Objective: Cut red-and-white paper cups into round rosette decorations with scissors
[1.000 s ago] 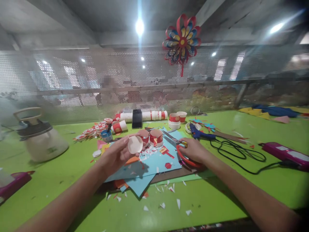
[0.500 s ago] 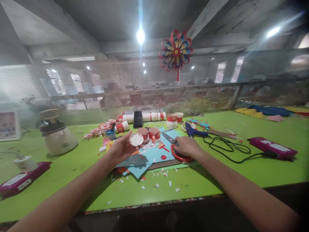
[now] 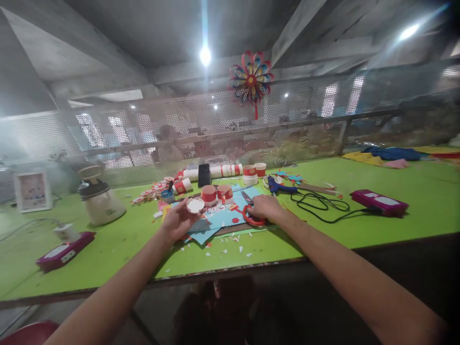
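My left hand (image 3: 178, 222) is closed on a small round white piece with a pale rim (image 3: 195, 206), which looks like a cut-down paper cup. Scissors with red handles (image 3: 253, 219) lie under my right hand (image 3: 266, 208), whose fingers are closed round the handles; the blades point away to the left. Just beyond my left hand stand two short red paper cups, one (image 3: 208, 195) beside the other (image 3: 225, 194). Sheets of blue paper (image 3: 219, 218) with red cut-outs lie beneath and between the hands.
A blue glue gun (image 3: 282, 187) with a black cord lies to the right, near a purple power strip (image 3: 379, 202). At the back are a black phone (image 3: 204, 175) and stacked paper cups (image 3: 250, 175). A beige jug (image 3: 102, 203) stands left. Paper scraps litter the table's front.
The camera view has shifted, showing more of the table's front edge. Both hands keep their hold, the left on the round piece and the right at the scissors.
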Demonstrator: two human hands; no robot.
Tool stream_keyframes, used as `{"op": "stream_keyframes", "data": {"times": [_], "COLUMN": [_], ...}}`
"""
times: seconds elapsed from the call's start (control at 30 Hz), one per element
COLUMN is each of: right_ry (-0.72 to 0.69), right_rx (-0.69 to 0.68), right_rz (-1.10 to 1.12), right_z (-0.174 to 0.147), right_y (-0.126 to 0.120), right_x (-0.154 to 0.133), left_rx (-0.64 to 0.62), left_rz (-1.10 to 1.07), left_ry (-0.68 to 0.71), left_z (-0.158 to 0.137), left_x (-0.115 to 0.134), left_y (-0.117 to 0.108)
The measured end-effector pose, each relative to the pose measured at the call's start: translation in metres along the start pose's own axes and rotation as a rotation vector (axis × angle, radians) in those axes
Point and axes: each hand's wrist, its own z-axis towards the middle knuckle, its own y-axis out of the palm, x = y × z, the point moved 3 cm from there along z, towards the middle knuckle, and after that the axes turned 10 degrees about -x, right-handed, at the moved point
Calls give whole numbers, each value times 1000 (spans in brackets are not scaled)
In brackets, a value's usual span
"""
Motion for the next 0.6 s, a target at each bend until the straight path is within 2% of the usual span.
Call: {"op": "stream_keyframes", "data": {"times": [0.27,0.43,0.6], "right_ry": [6,52,99], "right_rx": [49,87,109], "right_rz": [-24,-31,-21], "right_z": [-2,-7,-6], "right_y": [12,16,19], "right_x": [2,0,0], "left_rx": [15,19,102], "left_rz": [-47,-98,-113], "left_ry": [49,185,399], "left_z": [-1,-8,-12], "left_x": [1,20,46], "left_y": [-3,-7,-31]}}
